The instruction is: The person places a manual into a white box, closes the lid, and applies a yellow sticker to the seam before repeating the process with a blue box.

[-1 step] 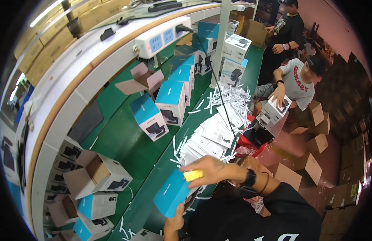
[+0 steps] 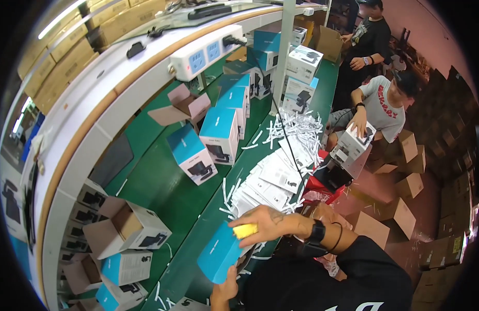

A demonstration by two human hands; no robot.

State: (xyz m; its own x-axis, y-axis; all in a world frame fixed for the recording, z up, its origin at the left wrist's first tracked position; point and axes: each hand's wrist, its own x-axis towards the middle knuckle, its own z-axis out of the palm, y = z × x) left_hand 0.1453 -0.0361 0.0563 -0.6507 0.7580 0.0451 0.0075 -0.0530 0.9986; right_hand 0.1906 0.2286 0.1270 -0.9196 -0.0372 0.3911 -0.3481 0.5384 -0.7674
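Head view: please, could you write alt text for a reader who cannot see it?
A person's right hand holds a yellow object at a blue box, which the left hand grips. White leaflets lie beyond on a green bench; blue-topped boxes stand nearby.

I note: short-sleeved black T-shirt (image 2: 325,285), five o'clock in the head view, white print (image 2: 371,305) cut off below. Right hand (image 2: 257,226) bare, dark ink markings (image 2: 276,214) on its back; black watch (image 2: 316,233), thin dark cord (image 2: 341,232) along that forearm. Left hand (image 2: 225,287), six o'clock: bare.
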